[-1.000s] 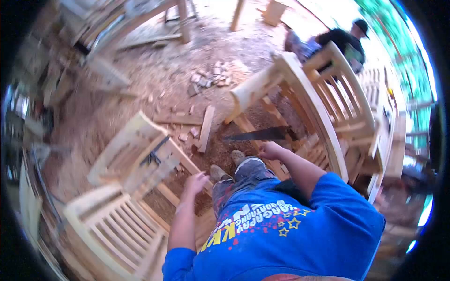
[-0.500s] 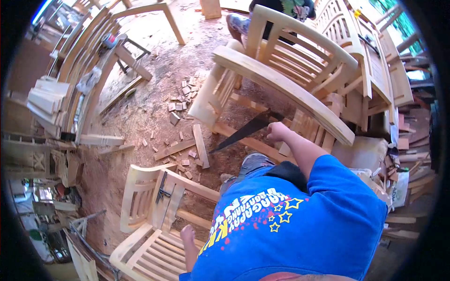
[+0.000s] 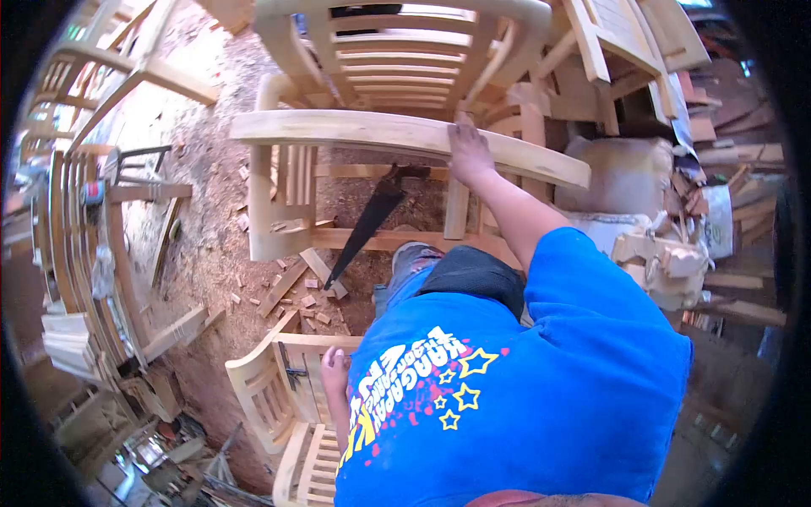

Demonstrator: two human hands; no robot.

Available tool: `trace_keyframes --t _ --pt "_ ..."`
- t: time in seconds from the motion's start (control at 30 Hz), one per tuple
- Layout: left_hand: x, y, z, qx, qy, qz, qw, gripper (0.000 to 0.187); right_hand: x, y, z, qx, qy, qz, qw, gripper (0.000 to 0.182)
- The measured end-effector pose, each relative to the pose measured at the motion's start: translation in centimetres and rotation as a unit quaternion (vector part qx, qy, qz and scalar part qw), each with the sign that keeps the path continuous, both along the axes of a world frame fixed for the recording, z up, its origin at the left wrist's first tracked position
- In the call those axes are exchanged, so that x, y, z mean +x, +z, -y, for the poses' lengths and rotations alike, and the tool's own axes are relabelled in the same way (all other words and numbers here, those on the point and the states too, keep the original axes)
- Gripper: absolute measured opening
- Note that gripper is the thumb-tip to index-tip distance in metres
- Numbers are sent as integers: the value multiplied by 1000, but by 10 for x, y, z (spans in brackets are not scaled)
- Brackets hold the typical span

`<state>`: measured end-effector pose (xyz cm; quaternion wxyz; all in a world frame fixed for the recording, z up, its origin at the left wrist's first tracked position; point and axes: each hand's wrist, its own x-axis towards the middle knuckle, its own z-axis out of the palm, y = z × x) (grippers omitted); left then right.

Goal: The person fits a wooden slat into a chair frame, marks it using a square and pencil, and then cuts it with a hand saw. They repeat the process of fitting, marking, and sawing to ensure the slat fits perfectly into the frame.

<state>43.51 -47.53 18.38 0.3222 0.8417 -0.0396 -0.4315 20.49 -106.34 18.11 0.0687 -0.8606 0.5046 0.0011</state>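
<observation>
My right hand is on the curved wooden rail of a large slatted chair frame, its fingers closed over the rail's edge. A dark handsaw is apart from that hand, below the rail, its blade pointing down and left. What supports the saw cannot be made out. Near the lower middle my left hand hangs beside my shirt, fingers loosely curled and a little apart, with nothing in them. It is near a smaller slatted wooden chair, which has a dark tool against its back.
Wood offcuts lie on the dusty floor between the two chairs. More wooden frames stand at left. On the right are a worn block-like seat, stacked scrap wood and another slatted wooden piece.
The view has turned and shifted. My right hand has moved from near the saw handle up onto the curved rail. My left hand's fingers look looser than before.
</observation>
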Motion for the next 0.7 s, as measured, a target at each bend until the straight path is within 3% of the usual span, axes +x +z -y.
trace_keyframes --t 0.13,0.27,0.43,0.53,0.63,0.7 --pt "17 -1 -30 50 73 -71 994 54 3 1 23 16 -11 -20 1000 56" --pt "12 6 -25 113 28 -39 992 53 12 7 33 57 -3 -25 998 58" --pt "1 17 36 89 -59 12 994 54 16 24 49 104 12 -57 993 62" --pt "5 -21 42 79 -55 14 995 54 9 15 72 170 21 -46 984 69" --pt "-2 12 90 47 -46 24 998 55 3 23 105 218 22 4 976 78" --pt "-3 32 105 89 -59 31 994 54 3 37 110 206 25 39 977 82"
